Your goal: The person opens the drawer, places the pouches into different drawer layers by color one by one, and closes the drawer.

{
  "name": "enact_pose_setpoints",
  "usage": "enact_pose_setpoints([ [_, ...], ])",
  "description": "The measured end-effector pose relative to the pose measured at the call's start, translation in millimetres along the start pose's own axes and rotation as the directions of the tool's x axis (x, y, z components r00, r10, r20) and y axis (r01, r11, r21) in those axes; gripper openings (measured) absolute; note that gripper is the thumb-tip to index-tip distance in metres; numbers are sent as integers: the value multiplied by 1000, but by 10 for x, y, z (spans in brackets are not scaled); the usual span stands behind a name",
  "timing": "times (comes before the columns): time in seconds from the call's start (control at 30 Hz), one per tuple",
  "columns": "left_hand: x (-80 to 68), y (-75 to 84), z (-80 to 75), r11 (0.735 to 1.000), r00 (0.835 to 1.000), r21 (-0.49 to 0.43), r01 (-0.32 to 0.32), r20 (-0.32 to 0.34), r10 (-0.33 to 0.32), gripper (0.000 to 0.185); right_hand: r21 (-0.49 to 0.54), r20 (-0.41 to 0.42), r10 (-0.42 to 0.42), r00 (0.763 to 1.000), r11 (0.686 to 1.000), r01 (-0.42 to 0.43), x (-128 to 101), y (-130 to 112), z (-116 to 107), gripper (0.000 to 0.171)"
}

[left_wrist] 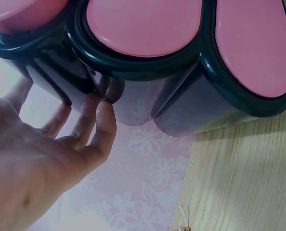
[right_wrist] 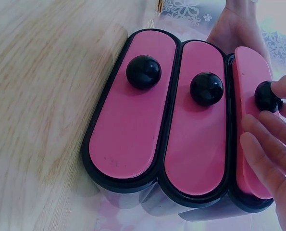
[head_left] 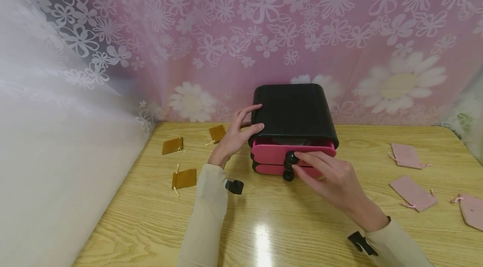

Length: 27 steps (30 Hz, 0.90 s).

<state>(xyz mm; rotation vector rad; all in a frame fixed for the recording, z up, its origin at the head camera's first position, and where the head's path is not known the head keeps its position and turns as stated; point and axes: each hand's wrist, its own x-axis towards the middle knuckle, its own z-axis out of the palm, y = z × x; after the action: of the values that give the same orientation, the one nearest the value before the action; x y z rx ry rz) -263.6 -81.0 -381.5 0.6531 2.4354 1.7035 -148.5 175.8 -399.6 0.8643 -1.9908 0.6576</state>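
Observation:
A small black cabinet (head_left: 292, 107) with pink drawer fronts stands at the back middle of the table. Its top drawer (head_left: 269, 153) is pulled out a little, leaving a narrow gap under the black top. My right hand (head_left: 336, 179) pinches the round black knob (right_wrist: 267, 97) of that drawer between thumb and fingers. The lower drawers (right_wrist: 195, 144) sit flush in their frames, each with its own black knob. My left hand (head_left: 237, 137) steadies the cabinet's left side, thumb at the top edge. In the left wrist view, its extended fingertips (left_wrist: 104, 113) touch the black side wall.
Several brown drawstring pouches (head_left: 185, 179) lie on the table (head_left: 151, 225) to the left. On the right are several pink drawstring pouches (head_left: 413, 193). A flowered curtain (head_left: 226, 40) hangs right behind the cabinet. Black straps (head_left: 362, 243) sit at both wrists.

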Motion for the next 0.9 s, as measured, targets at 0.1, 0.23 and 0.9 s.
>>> enact_pose_setpoints([
  [0.1,-5,0,2,1000,1000,0,3,-1,-3,51,10,-4,6,1000,1000,-6,3,18,13,46],
  [0.23,-11,6,4,1000,1000,-1,4,-1,-4,52,20,-10,13,1000,1000,-13,5,42,30,46],
  [0.9,-18,-1,2,1000,1000,-25,-14,12,15,50,30,0,43,999,999,-43,35,141,80,43],
])
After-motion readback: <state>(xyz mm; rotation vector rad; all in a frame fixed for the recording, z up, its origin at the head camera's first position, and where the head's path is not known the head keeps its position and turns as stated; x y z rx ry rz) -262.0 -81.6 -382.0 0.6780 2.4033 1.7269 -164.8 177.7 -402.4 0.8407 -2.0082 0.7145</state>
